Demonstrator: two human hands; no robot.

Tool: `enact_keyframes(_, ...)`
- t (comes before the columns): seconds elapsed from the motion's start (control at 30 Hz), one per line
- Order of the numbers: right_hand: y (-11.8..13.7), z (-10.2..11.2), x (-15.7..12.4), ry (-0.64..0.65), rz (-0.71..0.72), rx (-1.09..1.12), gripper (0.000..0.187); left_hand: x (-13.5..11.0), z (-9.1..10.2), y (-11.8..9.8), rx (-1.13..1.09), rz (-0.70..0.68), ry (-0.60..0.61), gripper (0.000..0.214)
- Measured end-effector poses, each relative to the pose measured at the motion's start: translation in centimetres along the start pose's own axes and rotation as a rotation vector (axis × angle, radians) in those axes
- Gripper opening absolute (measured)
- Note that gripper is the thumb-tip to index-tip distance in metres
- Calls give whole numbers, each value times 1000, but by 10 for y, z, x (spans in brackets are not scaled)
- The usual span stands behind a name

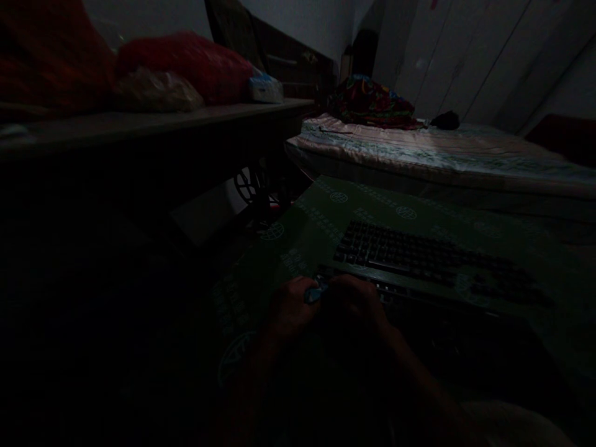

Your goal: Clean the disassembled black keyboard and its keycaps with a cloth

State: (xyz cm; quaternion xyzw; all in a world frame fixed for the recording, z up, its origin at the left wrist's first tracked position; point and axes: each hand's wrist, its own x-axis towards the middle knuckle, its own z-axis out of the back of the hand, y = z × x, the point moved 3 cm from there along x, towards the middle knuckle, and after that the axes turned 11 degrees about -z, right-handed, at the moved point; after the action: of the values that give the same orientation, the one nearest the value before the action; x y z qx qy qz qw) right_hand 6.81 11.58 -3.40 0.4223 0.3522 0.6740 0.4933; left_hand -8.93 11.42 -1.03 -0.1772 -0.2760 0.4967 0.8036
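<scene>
The light is very dim. My left hand [289, 310] is closed around a small blue object [313, 294] whose kind I cannot make out. Right beside it, my right hand [356, 301] has its fingers curled at the left end of a dark keyboard base [456, 332]; what they grip, if anything, is hidden. A few pale spots show along the base's upper edge. Just beyond it lie rows of black keycaps [410, 256], set out in keyboard order on a green printed board [305, 226].
To the left runs a long table [223, 117] bearing red bags [186, 65] and a small blue-and-white pack [266, 89]. Beneath it is a spoked wheel [245, 185]. Behind the board stands a bed [447, 152] with a colourful blanket [372, 102] on it.
</scene>
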Motion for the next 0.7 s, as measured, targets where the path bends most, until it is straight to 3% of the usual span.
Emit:
enact_keyframes(0.27, -3, -2, 1, 33, -123, 73, 19, 0, 3, -2, -61, 112, 32, 12)
enact_keyframes(0.47, 2, -2, 1, 26, -61, 59, 19, -1, 2, 1, -169, 231, 75, 11)
enact_keyframes(0.7, 3, -7, 2, 36, 1, -46, 22, 0, 2, 4, -209, 244, 10, 14)
